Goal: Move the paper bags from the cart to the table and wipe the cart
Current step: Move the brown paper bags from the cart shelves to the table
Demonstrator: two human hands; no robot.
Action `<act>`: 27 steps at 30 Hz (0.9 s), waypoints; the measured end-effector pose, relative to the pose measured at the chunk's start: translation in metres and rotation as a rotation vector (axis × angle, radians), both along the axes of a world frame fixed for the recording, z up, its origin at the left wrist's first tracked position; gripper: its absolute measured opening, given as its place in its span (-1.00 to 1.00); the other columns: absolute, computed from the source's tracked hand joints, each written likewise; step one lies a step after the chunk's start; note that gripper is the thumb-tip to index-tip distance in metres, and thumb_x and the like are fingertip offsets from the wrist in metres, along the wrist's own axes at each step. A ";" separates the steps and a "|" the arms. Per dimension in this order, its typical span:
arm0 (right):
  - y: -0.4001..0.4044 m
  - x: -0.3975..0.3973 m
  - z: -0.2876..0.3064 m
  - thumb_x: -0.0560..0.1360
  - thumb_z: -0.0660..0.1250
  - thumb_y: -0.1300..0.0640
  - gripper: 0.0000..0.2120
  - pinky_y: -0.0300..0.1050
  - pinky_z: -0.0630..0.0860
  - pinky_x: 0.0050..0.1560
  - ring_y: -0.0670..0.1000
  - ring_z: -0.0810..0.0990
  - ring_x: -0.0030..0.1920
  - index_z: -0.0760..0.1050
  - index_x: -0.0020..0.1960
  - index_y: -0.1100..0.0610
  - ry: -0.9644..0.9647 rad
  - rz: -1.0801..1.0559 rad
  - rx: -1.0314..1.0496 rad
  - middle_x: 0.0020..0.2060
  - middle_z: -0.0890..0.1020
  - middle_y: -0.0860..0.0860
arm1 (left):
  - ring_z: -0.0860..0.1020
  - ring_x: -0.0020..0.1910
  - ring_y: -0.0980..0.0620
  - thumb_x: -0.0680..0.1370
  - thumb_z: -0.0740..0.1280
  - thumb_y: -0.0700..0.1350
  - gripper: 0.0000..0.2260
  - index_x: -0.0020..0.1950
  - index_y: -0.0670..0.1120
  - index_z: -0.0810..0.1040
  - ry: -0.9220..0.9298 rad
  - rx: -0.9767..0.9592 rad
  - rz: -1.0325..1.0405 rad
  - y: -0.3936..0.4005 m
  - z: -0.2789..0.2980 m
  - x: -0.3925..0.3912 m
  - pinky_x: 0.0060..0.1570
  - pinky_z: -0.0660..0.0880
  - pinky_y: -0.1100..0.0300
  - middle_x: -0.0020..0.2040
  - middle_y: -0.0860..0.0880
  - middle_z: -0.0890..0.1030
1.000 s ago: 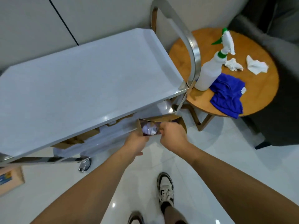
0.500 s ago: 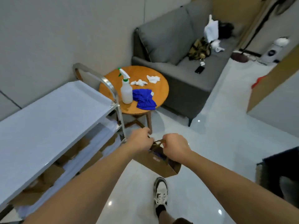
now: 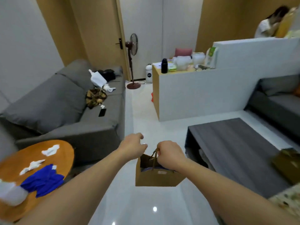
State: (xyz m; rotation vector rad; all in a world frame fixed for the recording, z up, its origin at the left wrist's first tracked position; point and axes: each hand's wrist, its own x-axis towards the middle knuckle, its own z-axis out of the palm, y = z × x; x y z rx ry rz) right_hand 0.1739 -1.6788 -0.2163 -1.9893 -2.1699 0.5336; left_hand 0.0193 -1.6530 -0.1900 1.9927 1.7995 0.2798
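A brown paper bag [image 3: 155,178] with something blue inside hangs over the white floor, in the middle of the head view. My right hand [image 3: 170,154] grips its twisted paper handle from above. My left hand [image 3: 133,146] is just left of the bag's top edge with curled fingers; whether it holds the other handle is hidden. A dark low table [image 3: 235,151] stands to the right of the bag, and a second brown paper bag [image 3: 288,165] lies on its right end. The cart is out of view.
A round wooden side table [image 3: 14,161] at lower left carries a blue cloth [image 3: 43,180], a white spray bottle [image 3: 12,193] and crumpled tissues [image 3: 50,150]. A grey sofa [image 3: 53,111] lines the left wall. A person sits behind the white counter [image 3: 203,95].
The view has swung right, away from the cart, toward the dark low table. The bag has travelled with my hands, and my left hand now sits higher and further from my right.
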 end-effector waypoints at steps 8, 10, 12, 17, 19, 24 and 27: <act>0.022 0.194 -0.005 0.47 0.40 0.08 -0.87 -0.09 0.37 -0.33 0.06 0.50 -0.23 0.51 -0.09 0.14 0.106 -0.321 -0.096 -0.17 0.61 0.09 | 0.46 0.32 -0.07 0.63 0.30 0.02 -0.58 0.46 -0.03 0.39 0.107 -0.027 -0.350 0.076 -0.017 0.213 0.17 0.41 0.15 0.38 -0.07 0.46; 0.024 0.234 -0.012 0.39 0.39 0.07 -0.85 -0.08 0.35 -0.34 0.05 0.47 -0.27 0.48 -0.16 0.13 0.177 -0.441 -0.112 -0.24 0.56 0.07 | 0.48 0.27 -0.08 0.62 0.30 0.00 -0.64 0.40 -0.05 0.44 0.126 -0.050 -0.438 0.089 -0.022 0.256 0.11 0.42 0.17 0.33 -0.08 0.49; 0.026 0.267 -0.020 0.37 0.36 0.07 -0.85 -0.07 0.37 -0.33 0.09 0.53 -0.23 0.45 -0.20 0.13 0.230 -0.569 -0.124 -0.25 0.55 0.06 | 0.51 0.20 -0.09 0.59 0.30 0.00 -0.68 0.32 -0.05 0.50 0.134 -0.062 -0.519 0.101 -0.029 0.296 0.13 0.49 0.10 0.27 -0.09 0.53; 0.045 0.337 -0.041 0.45 0.30 0.14 -0.93 -0.02 0.43 -0.28 0.12 0.56 -0.16 0.51 -0.10 0.14 0.289 -0.823 -0.179 -0.15 0.58 0.09 | 0.41 0.38 -0.08 0.60 0.30 0.02 -0.55 0.47 -0.05 0.39 0.170 -0.078 -0.745 0.132 -0.045 0.382 0.30 0.40 0.06 0.43 -0.07 0.43; 0.052 0.364 -0.051 0.50 0.29 0.24 -0.96 -0.01 0.41 -0.31 0.09 0.53 -0.21 0.50 -0.13 0.17 0.276 -0.908 -0.179 -0.17 0.58 0.09 | 0.38 0.41 -0.08 0.61 0.29 0.03 -0.53 0.50 -0.05 0.35 0.188 -0.079 -0.860 0.152 -0.050 0.413 0.33 0.37 0.06 0.45 -0.08 0.40; 0.063 0.407 -0.059 0.54 0.29 0.26 -0.88 -0.07 0.38 -0.36 0.10 0.58 -0.24 0.54 -0.17 0.21 0.200 -1.062 -0.202 -0.21 0.61 0.15 | 0.34 0.44 -0.10 0.63 0.29 0.05 -0.49 0.54 -0.07 0.31 0.170 -0.101 -1.038 0.201 -0.057 0.480 0.37 0.34 0.05 0.48 -0.11 0.37; 0.074 0.427 -0.066 0.54 0.27 0.25 -0.88 -0.01 0.36 -0.33 0.10 0.55 -0.23 0.50 -0.18 0.19 0.185 -1.147 -0.220 -0.22 0.57 0.13 | 0.34 0.44 -0.10 0.64 0.29 0.03 -0.50 0.54 -0.07 0.30 0.175 -0.112 -1.131 0.221 -0.062 0.507 0.36 0.35 0.06 0.49 -0.10 0.35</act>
